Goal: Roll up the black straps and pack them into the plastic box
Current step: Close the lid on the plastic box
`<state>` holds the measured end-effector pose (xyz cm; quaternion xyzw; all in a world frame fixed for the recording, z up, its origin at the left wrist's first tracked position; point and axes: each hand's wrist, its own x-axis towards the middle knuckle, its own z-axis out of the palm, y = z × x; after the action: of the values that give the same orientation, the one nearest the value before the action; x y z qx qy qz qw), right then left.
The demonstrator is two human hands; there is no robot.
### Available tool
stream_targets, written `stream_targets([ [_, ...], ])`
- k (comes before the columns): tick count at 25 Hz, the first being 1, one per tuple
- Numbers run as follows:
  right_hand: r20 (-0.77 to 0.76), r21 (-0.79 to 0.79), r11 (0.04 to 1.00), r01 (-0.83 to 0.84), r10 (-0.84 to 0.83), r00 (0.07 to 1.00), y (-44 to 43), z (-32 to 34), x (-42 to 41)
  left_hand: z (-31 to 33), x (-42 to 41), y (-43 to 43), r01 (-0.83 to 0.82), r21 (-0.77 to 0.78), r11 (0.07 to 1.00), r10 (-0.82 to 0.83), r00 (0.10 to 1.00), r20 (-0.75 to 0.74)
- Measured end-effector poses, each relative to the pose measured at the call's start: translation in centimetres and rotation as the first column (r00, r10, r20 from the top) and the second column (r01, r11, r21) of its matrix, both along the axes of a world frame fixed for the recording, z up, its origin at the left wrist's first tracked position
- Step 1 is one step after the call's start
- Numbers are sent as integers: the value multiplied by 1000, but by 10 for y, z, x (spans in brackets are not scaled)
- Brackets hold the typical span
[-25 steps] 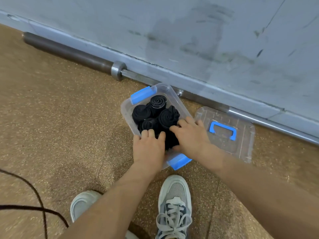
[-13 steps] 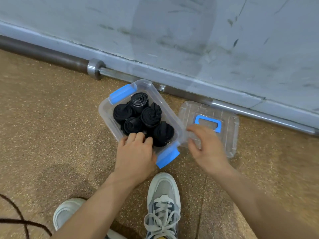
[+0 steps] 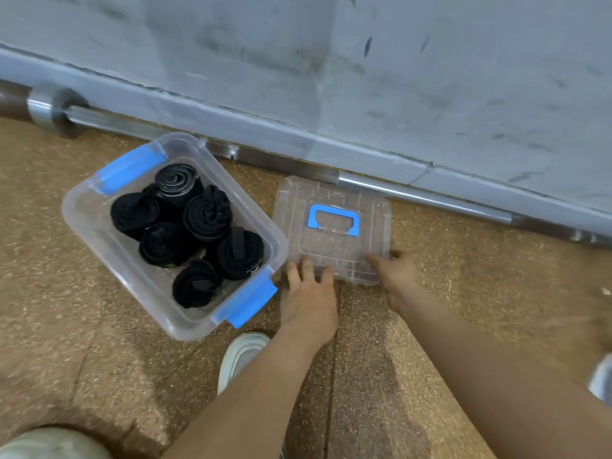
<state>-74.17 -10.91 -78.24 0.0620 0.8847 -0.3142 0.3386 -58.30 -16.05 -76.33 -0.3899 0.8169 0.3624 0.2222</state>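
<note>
The rolling and packing look finished. The plastic box sits on the floor at the left centre of the frame, and the black straps lie inside it as six tight coils, packed side by side and touching, most standing on end so that their spirals face up. No loose or unrolled strap shows anywhere on the floor in this view, though the frame edges are smeared and a strap outside them cannot be ruled out.

What seems to be left is closing up. The box is open, with its two blue clips hanging free at the upper left and lower right ends. The lid lies flat on the floor just to the right of the box, near the wall and a barbell that runs along its foot, with the lid's blue handle facing up.

Both hands are at the lid's near edge. The left hand has its fingers fairly straight and spread narrow, tips resting on the lower left part of that edge, holding nothing. The right hand is at the lower right corner with one digit laid on top of the lid; the rest is blurred, so I cannot tell whether it grips the corner or only touches it. A shoe shows just below the box.

By my judgement the remaining work is to lift the lid, set it square on the box and snap both clips down
</note>
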Motion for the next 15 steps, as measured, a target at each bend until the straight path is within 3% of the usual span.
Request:
stream_targets([
  [3,190,-66,998,23,-10,982,12,12,-8,1,9,-2,-4,-23,1000,3,998,-55],
  [5,279,-155,981,118,-71,958,27,39,-16,3,13,-3,-58,25,998,62,983,-174],
  [8,232,-279,935,220,-157,960,50,95,-35,32,13,8,-191,104,976,218,859,-462],
  [10,212,-392,884,254,-182,960,63,135,-41,62,16,15,-301,1,954,241,763,-600],
  [12,293,-542,782,306,-166,942,69,167,-33,96,23,6,-491,-6,871,348,627,-697],
  [14,355,-631,710,313,-94,930,62,186,-5,130,37,-20,-652,308,693,651,382,-656],
  [15,371,-648,706,287,-37,928,53,188,14,144,47,-36,-648,544,533,804,186,-566],
])
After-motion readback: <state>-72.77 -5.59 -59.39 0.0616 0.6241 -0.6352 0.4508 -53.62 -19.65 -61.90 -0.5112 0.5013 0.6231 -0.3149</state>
